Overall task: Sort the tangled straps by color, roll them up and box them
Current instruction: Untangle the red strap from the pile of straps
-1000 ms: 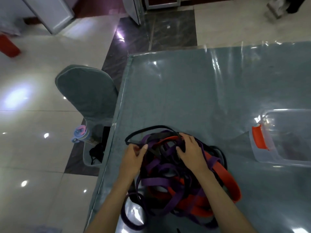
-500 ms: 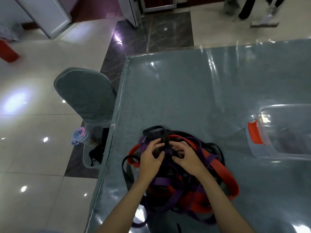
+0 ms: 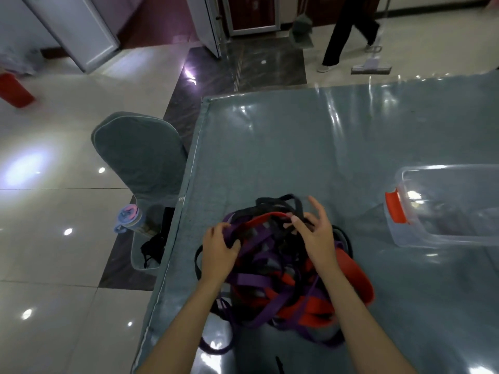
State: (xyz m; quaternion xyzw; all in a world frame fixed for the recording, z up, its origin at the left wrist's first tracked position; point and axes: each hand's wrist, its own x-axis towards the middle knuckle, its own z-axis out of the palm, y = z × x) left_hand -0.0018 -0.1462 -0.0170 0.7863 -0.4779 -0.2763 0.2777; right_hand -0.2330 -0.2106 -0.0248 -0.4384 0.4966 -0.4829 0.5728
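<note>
No text, label, brand, number or sign can be read anywhere in this view.

A grey-green table [image 3: 297, 147] carries the tangled straps [image 3: 272, 279] and a clear box [image 3: 445, 233].

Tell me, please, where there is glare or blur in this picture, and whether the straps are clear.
Head view: glare streaks on the shiny table cover and bright spots on the floor; white highlights on the clear box; the walking person at the top is smeared by motion; the wide lens bows the table's far edge; the straps are dim, yet their colours are readable.
</note>
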